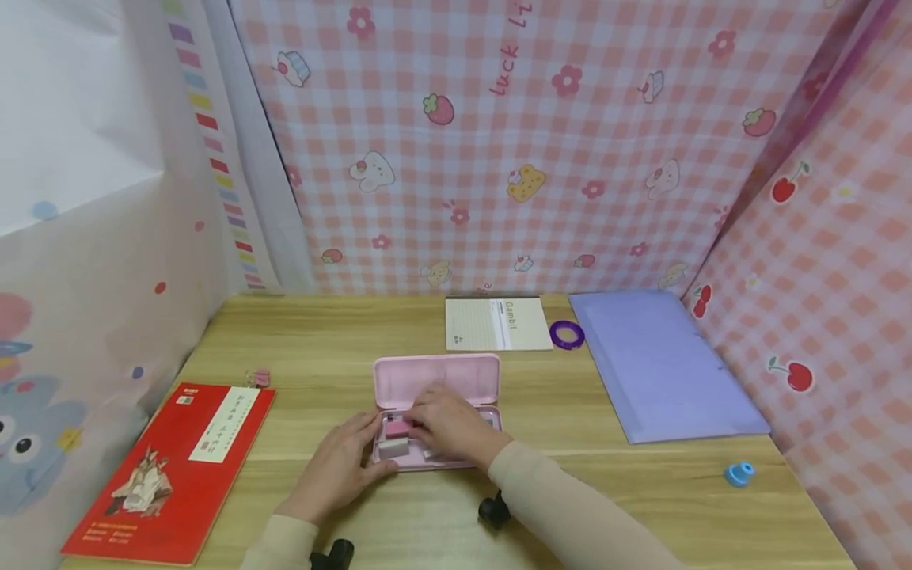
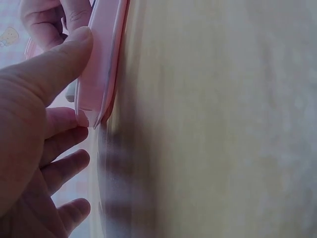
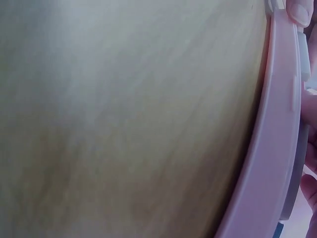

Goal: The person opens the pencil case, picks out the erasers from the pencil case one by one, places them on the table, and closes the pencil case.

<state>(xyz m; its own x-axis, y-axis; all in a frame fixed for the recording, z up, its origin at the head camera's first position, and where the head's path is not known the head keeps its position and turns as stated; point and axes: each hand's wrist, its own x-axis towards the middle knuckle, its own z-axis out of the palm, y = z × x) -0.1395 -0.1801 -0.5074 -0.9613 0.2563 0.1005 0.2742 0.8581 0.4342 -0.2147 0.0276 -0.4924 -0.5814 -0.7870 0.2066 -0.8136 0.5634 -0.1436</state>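
A pink pencil case (image 1: 436,380) lies on the table with its lid raised at the back. My left hand (image 1: 340,459) grips its left front corner, the thumb (image 2: 74,49) on the front wall and the index finger round the end. My right hand (image 1: 452,423) reaches down into the case from the right and pinches a small pink block (image 1: 397,429), possibly an eraser. Just in front of that block lies a whitish-grey block (image 1: 393,449) in the case. In the right wrist view, the case's front wall (image 3: 270,144) hides much of the contents.
A red book (image 1: 178,475) lies at left, a pink clip (image 1: 260,378) behind it. Behind the case are a notebook (image 1: 470,324) and a purple tape ring (image 1: 568,335). To the right lie a lilac folder (image 1: 663,364) and a small blue object (image 1: 739,474).
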